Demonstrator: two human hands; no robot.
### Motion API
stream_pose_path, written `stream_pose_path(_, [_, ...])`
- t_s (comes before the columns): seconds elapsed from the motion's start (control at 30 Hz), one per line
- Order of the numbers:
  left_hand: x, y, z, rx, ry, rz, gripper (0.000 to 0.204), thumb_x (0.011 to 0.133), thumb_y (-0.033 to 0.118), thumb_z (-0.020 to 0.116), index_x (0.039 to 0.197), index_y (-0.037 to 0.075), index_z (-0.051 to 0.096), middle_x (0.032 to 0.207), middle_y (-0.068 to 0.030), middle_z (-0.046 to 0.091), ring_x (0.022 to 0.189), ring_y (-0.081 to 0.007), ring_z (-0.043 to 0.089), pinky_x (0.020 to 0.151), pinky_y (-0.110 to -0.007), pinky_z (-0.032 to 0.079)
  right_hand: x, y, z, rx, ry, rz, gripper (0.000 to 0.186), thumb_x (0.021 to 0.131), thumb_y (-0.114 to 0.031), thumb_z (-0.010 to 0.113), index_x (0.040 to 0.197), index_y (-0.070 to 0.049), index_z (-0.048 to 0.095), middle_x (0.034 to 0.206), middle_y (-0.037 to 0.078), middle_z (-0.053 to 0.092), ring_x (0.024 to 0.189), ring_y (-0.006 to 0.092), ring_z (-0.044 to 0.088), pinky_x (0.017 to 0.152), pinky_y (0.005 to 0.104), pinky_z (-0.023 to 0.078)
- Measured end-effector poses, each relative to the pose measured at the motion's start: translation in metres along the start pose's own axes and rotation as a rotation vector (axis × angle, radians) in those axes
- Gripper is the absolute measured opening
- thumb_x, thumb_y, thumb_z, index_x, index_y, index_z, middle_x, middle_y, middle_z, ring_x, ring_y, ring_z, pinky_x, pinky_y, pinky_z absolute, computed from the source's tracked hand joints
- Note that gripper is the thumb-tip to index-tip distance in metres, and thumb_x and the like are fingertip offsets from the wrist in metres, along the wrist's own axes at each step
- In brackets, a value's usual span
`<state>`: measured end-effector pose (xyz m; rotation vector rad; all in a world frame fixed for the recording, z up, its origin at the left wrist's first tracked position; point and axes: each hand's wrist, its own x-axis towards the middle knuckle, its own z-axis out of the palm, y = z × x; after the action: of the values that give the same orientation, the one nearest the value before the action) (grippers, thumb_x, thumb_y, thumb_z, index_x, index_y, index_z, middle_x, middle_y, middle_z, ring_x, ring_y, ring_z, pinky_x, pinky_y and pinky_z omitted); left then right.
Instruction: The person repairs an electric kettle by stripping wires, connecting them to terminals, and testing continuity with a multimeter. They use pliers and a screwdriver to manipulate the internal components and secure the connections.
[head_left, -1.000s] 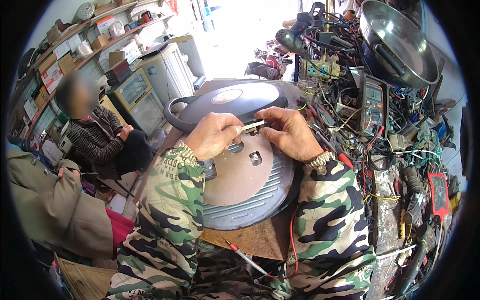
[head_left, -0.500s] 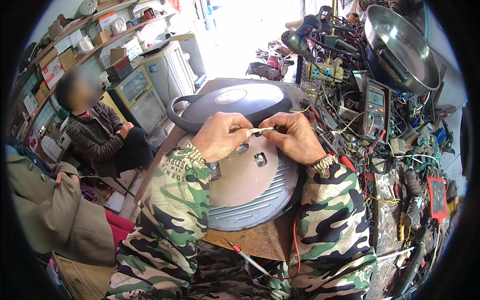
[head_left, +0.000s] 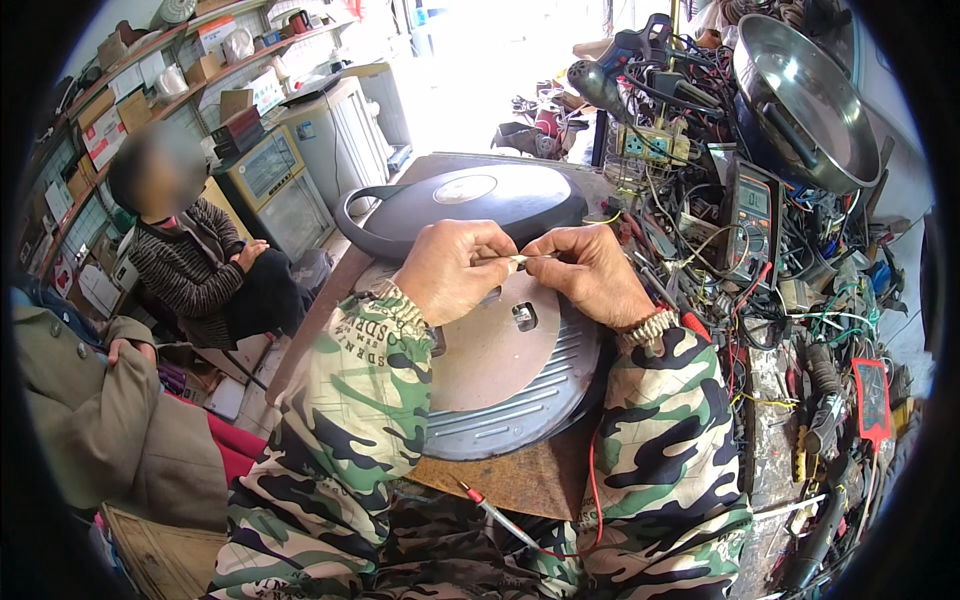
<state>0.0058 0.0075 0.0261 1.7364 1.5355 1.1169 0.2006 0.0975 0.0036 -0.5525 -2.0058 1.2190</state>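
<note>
While left hand (head_left: pixel 460 268) and right hand (head_left: pixel 592 275) pinch a pale piece (head_left: pixel 519 259) above the disc (head_left: pixel 488 352), toward the table's (head_left: pixel 530 482) far edge, light, even pressure should stop it slipping.

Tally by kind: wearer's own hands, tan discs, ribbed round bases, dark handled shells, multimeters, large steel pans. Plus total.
Own hands: 2 (left hand, right hand)
Tan disc: 1
Ribbed round base: 1
Dark handled shell: 1
Multimeter: 1
Large steel pan: 1
Total: 7
</note>
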Motion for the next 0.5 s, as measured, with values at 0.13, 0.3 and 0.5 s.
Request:
stream_pose_path(0.13, [-0.001, 0.001, 0.001, 0.070, 0.012, 0.040, 0.010, 0.094, 0.002, 0.072, 0.102, -0.004, 0.070, 0.087, -0.0026, 0.071, 0.079, -0.0064, 0.064, 0.069, -0.022, 0.053, -0.001, -0.004, 0.001, 0.010, 0.020, 0.030, 0.017, 0.085, -0.009, 0.071, 0.095, 0.004, 0.078, 0.077, 0.003, 0.073, 0.070, 0.0072, 0.061, 0.064, 0.0266, 0.051])
stream_pose_path(0.3, [-0.001, 0.004, -0.001, 0.117, 0.043, 0.037, 0.011, 0.093, 0.004, 0.072, 0.101, -0.003, 0.071, 0.085, -0.0033, 0.071, 0.078, -0.0067, 0.064, 0.069, -0.024, 0.053, -0.001, -0.004, 0.002, 0.155, 0.006, 0.040, 0.018, 0.083, -0.007, 0.072, 0.096, 0.004, 0.078, 0.078, 0.004, 0.073, 0.070, 0.0066, 0.060, 0.064, 0.0260, 0.051])
stream_pose_path(0.5, [-0.005, 0.011, -0.001, 0.228, 0.072, 0.062, 0.013, 0.090, 0.007, 0.073, 0.099, -0.002, 0.073, 0.082, -0.0049, 0.073, 0.077, -0.0071, 0.065, 0.070, -0.027, 0.054, -0.002, 0.002, 0.007, 0.047, 0.056, 0.014, 0.019, 0.081, -0.007, 0.069, 0.094, 0.004, 0.077, 0.074, 0.002, 0.071, 0.067, 0.0058, 0.059, 0.060, 0.0259, 0.049])
